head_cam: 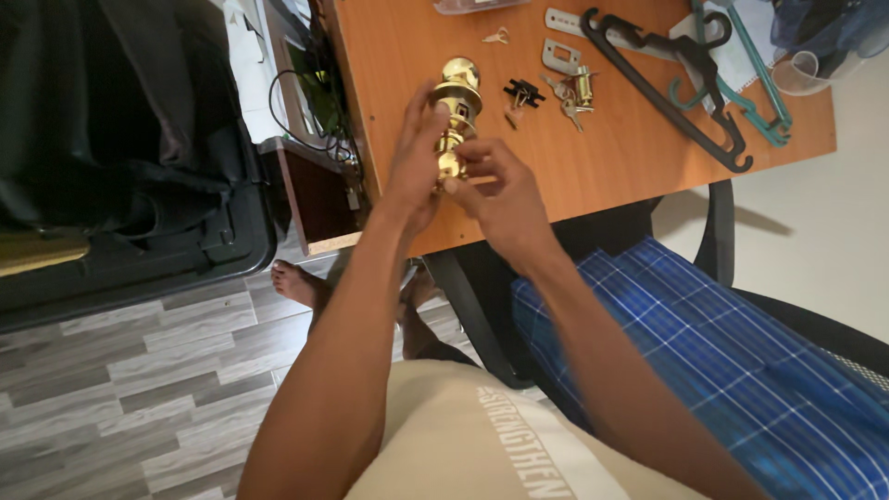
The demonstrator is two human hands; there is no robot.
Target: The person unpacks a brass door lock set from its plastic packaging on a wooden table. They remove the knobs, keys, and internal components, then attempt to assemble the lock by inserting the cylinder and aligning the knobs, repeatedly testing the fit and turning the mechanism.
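You hold a brass door knob assembly [456, 111] in the upper middle of the frame, raised just above the near edge of the wooden table [611, 157]. Your left hand [414, 162] wraps the middle of the assembly, its fingers curled around the rose plate and spindle body, thumb pressed near the top. Your right hand [500, 190] meets it from the lower right, fingertips pinched on the lower brass end, so both hands are closed on the same piece. As a judgement, you are in the middle of fitting or turning the lower section against the upper knob; the next move probably calls for a steady counter-grip from your left hand while your right twists or seats the small end, keeping both parts in line. The long axis of the assembly runs almost vertically in the frame, tilted slightly, with the round knob pointing toward the upper edge and the narrow end pointing down toward your wrists. On the table to the right lie loose parts: a small black piece [523, 92], a lock cylinder with keys [576, 93], 2 metal strike plates [561, 54], and further right a black hanger [681, 79] crossed by a teal hanger [755, 79]. A dark open suitcase [120, 157] fills the upper left of the frame.
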